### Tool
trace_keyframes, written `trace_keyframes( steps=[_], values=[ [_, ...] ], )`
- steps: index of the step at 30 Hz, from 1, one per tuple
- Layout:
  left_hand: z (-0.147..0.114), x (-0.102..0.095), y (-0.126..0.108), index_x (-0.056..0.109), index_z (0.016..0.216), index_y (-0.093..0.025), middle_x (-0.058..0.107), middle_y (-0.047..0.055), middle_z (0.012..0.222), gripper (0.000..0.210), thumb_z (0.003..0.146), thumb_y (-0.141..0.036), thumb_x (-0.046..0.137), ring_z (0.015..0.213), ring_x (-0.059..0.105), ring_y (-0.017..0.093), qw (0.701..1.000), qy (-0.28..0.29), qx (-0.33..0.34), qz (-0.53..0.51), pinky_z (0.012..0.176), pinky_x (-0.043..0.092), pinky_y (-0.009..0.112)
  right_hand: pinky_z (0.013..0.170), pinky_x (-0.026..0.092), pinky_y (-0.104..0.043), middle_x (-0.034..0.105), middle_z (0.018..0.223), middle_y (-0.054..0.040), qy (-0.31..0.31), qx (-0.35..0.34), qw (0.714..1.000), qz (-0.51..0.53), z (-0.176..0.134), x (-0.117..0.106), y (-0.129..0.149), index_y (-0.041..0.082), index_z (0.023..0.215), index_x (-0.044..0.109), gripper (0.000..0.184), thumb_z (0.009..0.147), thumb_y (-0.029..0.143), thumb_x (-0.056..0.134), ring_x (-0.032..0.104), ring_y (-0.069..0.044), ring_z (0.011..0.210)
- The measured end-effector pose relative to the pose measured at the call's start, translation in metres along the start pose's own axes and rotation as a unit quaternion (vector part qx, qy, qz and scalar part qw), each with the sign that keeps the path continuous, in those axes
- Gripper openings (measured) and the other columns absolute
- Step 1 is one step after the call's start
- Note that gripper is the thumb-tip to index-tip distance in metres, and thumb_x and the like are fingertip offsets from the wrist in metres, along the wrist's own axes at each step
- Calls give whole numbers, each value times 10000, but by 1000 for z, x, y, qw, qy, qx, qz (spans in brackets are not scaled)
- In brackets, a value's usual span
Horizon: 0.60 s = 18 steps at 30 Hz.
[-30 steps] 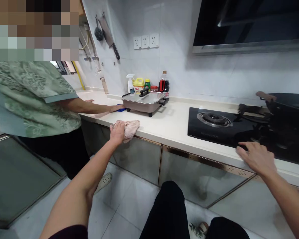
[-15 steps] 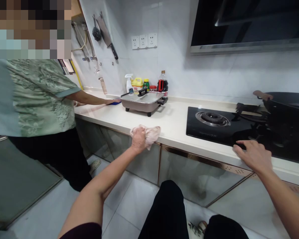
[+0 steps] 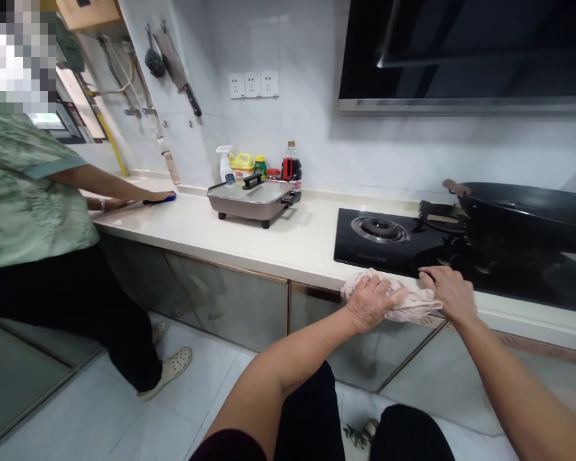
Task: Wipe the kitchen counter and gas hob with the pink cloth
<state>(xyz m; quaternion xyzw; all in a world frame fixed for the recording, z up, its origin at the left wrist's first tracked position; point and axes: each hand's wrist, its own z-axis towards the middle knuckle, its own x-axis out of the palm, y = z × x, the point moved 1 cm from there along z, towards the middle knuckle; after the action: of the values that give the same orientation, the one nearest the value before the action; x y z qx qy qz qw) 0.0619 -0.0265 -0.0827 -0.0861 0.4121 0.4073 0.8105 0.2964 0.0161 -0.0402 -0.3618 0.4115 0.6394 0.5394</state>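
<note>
A pale pink cloth (image 3: 413,301) lies bunched along the front edge of the white countertop (image 3: 302,256), beside the gas cooktop (image 3: 360,253). My left hand (image 3: 372,301) presses down on it with the fingers over the cloth, part of which hangs over the edge. Just to the right, my right hand (image 3: 451,291) rests on the counter edge at the cooktop's front, its fingers loosely bent and apart, holding nothing. The cloth's right end comes up against this hand, and I cannot tell whether they touch.
An electric pan (image 3: 249,205) with a glass lid stands before several bottles. A black wok (image 3: 532,205) sits on the right burner. At left, a co-worker's hand (image 3: 160,196) is on a blue item on the counter. A cleaver (image 3: 177,70) hangs on the wall.
My left hand has slid the cloth rightward along the counter edge, up to my right hand. The view has turned right. The co-worker's hand has moved left, away from the electric pan.
</note>
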Motion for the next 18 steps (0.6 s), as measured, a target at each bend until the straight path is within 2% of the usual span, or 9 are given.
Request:
trace_keyframes(
  steps=[3,6,9,14,16,18],
  values=[
    [-9,-5,14,621,1409,-267,654,115,1412,408,1037,-234,457,1345,574,305,1000,3,20,1,1146,425,498,946,465,-482,642,1352,-103,-13,-7,1000,3,-3,-1,1,270,1276,711,540,1032,475,276,576,-312,1142],
    [-31,-16,44,647,1362,-230,641,130,1455,387,1034,-223,441,1405,547,298,1000,22,6,3,1157,420,495,980,452,-493,635,1373,-100,-17,-8,1000,15,-5,-3,4,265,1286,701,515,1026,444,294,569,-315,1166],
    [-59,-36,81,645,1366,-214,638,142,1472,401,1009,-231,464,1437,528,294,997,56,-47,7,1186,386,496,990,443,-492,638,1376,-93,-16,-9,999,27,-7,-6,7,261,1286,698,500,1019,428,310,566,-310,1173],
    [-119,-85,153,606,1415,-235,571,150,1552,547,876,-323,628,1492,460,325,975,136,-169,40,1251,253,507,974,430,-457,654,1349,-90,-28,-10,999,33,-8,-7,12,254,1277,701,479,1022,415,328,565,-293,1166],
    [-142,-101,177,596,1414,-221,574,175,1540,581,851,-355,653,1486,458,349,972,116,-195,64,1243,230,524,971,420,-447,660,1338,-86,-39,-9,999,34,-8,-6,14,253,1268,703,464,1024,409,341,565,-286,1158],
    [-159,-110,193,596,1393,-187,602,214,1487,574,859,-388,652,1445,491,378,973,68,-202,89,1225,224,555,972,408,-446,666,1325,-85,-49,-6,998,34,-8,-5,16,247,1254,709,445,1024,401,361,562,-285,1154]
  ],
)
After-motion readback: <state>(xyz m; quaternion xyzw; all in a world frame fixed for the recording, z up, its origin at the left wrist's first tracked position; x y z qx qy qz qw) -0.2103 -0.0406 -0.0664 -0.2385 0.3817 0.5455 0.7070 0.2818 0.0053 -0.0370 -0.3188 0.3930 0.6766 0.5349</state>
